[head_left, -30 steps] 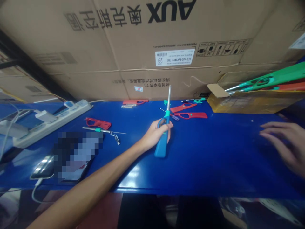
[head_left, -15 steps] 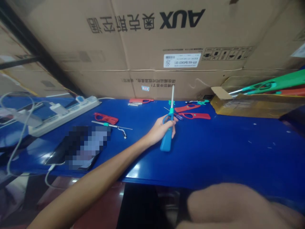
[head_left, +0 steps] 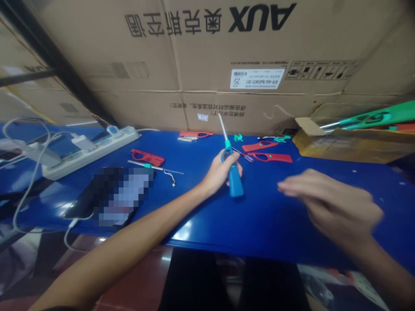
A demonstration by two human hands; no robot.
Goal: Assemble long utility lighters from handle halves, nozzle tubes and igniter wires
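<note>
My left hand (head_left: 220, 170) is wrapped round the handle of a blue long-nosed gas lighter (head_left: 236, 183), its metal tube pointing up and slightly left, away from me. My right hand (head_left: 333, 203) hovers over the right part of the table, apart from the lighter. Its fingers are drawn together in a pinch toward the left. Blur hides whether anything small is in them. Just beyond my left hand lie a small screwdriver (head_left: 248, 158) with a purplish handle, a red lighter shell (head_left: 272, 157) and another red shell piece (head_left: 259, 146).
On the blue table (head_left: 207, 224) lie a red shell half (head_left: 149, 158), a metal lighter tube with wire (head_left: 147, 166), a phone (head_left: 126, 194) and a power strip (head_left: 94, 151). Green lighters (head_left: 372, 116) fill an open carton (head_left: 343, 144) at right. A large cardboard box (head_left: 194, 56) walls the back.
My right hand has risen from the bottom right corner to above the table. The lighter in my left hand has tipped, its tube swinging left and its handle end right.
</note>
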